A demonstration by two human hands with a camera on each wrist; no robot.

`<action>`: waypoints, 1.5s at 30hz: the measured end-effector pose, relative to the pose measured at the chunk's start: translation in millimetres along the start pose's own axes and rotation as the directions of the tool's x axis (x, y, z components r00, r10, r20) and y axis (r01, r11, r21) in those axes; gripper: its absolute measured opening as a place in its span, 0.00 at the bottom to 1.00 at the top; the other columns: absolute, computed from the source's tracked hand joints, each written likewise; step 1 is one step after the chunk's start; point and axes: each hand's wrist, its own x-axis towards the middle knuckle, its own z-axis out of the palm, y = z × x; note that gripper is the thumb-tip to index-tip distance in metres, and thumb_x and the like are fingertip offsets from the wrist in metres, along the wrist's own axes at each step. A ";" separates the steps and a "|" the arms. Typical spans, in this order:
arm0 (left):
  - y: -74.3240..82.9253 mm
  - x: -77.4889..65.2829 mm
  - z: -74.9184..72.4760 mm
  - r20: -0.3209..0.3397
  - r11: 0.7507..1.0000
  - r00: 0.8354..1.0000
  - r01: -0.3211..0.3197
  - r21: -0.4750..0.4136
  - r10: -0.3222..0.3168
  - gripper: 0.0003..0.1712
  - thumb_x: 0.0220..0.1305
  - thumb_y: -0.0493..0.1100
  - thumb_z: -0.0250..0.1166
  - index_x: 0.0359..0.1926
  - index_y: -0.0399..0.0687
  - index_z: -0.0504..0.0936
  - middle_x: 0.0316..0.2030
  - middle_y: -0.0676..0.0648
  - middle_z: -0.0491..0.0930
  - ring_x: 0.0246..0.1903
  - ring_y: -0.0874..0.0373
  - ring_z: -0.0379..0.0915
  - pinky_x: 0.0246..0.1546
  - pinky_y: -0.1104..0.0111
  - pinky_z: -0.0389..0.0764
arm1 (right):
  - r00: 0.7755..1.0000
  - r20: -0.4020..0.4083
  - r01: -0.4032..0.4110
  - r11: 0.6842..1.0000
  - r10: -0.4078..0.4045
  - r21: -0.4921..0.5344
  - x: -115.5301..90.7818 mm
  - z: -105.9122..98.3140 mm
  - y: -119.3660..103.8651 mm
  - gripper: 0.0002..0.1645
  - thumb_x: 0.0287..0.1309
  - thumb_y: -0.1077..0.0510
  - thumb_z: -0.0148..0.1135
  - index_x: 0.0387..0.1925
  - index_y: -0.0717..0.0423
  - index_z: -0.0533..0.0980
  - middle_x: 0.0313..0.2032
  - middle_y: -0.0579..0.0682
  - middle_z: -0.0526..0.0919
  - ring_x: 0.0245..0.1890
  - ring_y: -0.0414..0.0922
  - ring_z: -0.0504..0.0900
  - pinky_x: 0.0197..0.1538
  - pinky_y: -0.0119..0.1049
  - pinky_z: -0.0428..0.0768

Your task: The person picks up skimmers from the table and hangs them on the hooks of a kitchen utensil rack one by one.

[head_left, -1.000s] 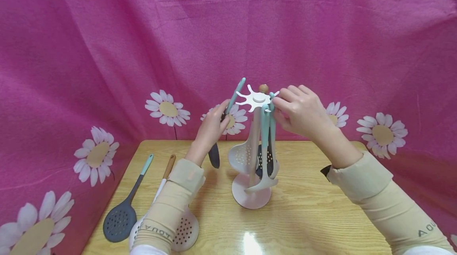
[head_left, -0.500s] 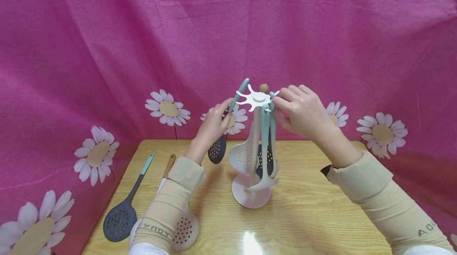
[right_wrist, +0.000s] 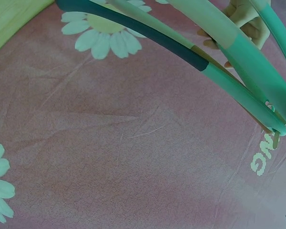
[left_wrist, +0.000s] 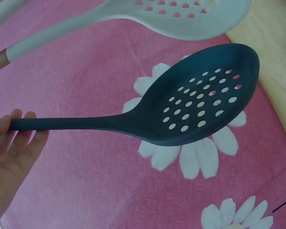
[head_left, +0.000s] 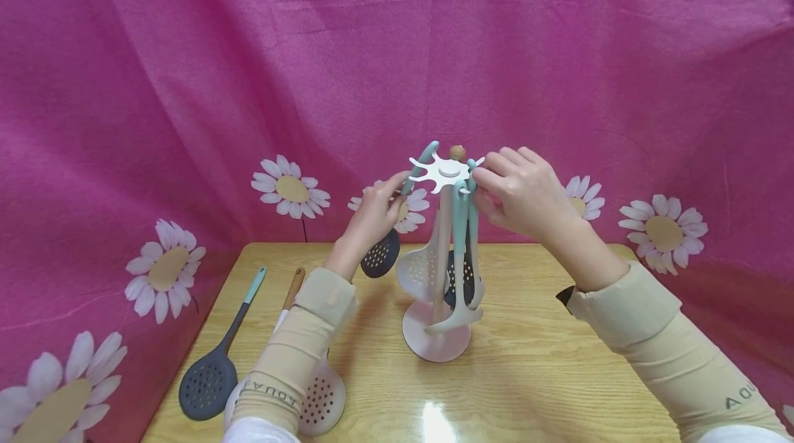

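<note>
My left hand [head_left: 372, 219] holds a dark slotted spoon [left_wrist: 200, 105] at its handle, fingers below and thumb above. The spoon's mint handle end slants up against the left arms of a white utensil rack [head_left: 449, 169]; its perforated bowl hangs below my hand. On the rack's right, my right hand [head_left: 521, 188] has its fingertips curled at the top of a mint handle [head_left: 474, 222]. A pale ladle [head_left: 459, 319] with a mint handle hangs in front. A pale perforated skimmer [head_left: 418, 271] and a dark slotted utensil [head_left: 455, 277] also hang there.
The rack's round pink base [head_left: 437, 346] stands on the wooden table [head_left: 533, 360]. At the left lies a dark slotted turner [head_left: 207, 384] with a mint-tipped handle. Beside it, a pale perforated skimmer [head_left: 324, 398] and a brown handle [head_left: 294, 288] lie partly under my left sleeve.
My left hand has shifted slightly, and the slotted spoon has turned so its holes face me. Its handle end has moved right onto the rack's left arms. My right hand has stayed put.
</note>
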 end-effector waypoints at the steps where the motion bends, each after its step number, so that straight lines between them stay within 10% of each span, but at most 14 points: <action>1: -0.1 0.2 0.7 0.001 1.000 1.000 0.000 -0.008 0.000 0.21 0.58 0.27 0.56 0.54 0.39 0.72 0.40 0.38 0.81 0.40 0.50 0.78 0.42 0.61 0.77 | 1.000 0.006 -0.001 1.000 0.001 -0.002 -0.1 -0.2 0.0 0.04 0.43 0.65 0.52 0.19 0.58 0.66 0.20 0.51 0.69 0.20 0.48 0.67 0.23 0.36 0.62; 45: -3.4 -10.0 26.1 -0.071 0.998 0.996 -0.059 -0.025 0.057 0.18 0.60 0.29 0.55 0.52 0.39 0.71 0.39 0.38 0.79 0.42 0.49 0.78 0.43 0.65 0.78 | 1.000 0.004 0.014 1.000 -0.014 0.005 -0.6 0.9 0.9 0.07 0.39 0.68 0.57 0.20 0.58 0.67 0.19 0.50 0.68 0.19 0.47 0.67 0.22 0.35 0.62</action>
